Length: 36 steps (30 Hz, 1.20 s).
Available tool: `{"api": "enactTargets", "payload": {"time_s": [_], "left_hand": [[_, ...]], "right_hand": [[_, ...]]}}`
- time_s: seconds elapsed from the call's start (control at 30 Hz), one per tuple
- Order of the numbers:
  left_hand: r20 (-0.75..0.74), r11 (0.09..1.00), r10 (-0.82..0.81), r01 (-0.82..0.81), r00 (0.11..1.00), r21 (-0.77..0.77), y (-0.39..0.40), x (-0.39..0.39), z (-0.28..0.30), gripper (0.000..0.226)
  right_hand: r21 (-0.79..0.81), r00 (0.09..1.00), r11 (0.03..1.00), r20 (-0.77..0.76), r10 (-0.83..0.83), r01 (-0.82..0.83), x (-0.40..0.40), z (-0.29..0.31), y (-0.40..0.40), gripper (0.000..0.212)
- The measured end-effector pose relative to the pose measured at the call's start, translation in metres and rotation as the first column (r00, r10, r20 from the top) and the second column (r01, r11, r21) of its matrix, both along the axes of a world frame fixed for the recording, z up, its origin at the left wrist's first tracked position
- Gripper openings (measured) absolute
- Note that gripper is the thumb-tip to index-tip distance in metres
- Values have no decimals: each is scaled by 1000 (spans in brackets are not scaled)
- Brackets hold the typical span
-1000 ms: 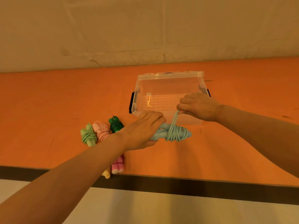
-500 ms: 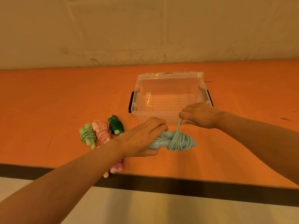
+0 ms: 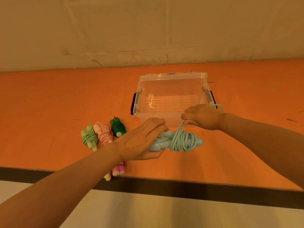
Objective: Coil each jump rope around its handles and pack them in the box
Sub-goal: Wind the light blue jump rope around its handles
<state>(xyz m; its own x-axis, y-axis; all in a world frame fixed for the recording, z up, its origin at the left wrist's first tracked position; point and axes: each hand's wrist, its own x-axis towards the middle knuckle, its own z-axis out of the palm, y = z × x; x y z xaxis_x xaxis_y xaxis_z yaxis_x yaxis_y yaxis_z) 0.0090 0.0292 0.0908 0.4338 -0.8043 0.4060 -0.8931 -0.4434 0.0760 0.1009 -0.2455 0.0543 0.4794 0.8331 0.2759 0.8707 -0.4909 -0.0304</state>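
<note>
1. Near edge of the bench (image 3: 213,163): two more rope bundles, one pink-handled (image 3: 118,170) and one pale yellow (image 3: 107,176), lie mostly hidden under the left forearm, ends just at the edge. Risk: a forearm sweep knocks them off.
2. Left hand (image 3: 139,142) grips the light blue handles (image 3: 158,142), fingers curled over, thumb beneath. The handles sit just above the bench, near its middle. Risk: if this grip loosens, the paired handles twist apart and the coils slacken.
3. Right hand (image 3: 203,116) pinches the blue rope (image 3: 181,140) in a closed fist; the free tail loops out behind the wrist. Turns look loose and uneven; pulling too hard could drag them off the handle ends.
4. Left of the hands, three wound ropes, light green (image 3: 88,137), pink (image 3: 103,133) and dark green (image 3: 117,127), lie unpacked.
5. Further back, the clear box (image 3: 172,76) stands open with no rope in it; the right hand hovers at its front wall and could nudge it.
</note>
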Motion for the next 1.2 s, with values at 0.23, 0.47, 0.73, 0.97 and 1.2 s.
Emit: {"api": "enactTargets", "payload": {"time_s": [0.23, 0.47, 0.73, 0.97, 1.2], "left_hand": [[37, 982, 122, -116, 992, -147, 10, 10, 14, 52], [-1, 952, 205, -200, 979, -232, 19, 13, 18, 46], [-161, 857, 336, -372, 928, -357, 9, 18, 21, 49], [-247, 717, 505, -562, 827, -412, 16, 27, 19, 49], [-367, 519, 693, -783, 620, -342, 14, 46, 13, 50]], "right_hand": [[-51, 980, 984, -98, -173, 169, 4, 10, 4, 28], [-73, 957, 959, -81, -278, 272, 1, 11, 3, 37], [-227, 954, 943, -121, -273, 242, -9, 5, 34, 37], [-137, 964, 968, -137, -229, 211, -15, -1, 50, 37], [49, 998, 998, 42, -37, 35, -21, -4, 72, 31]]}}
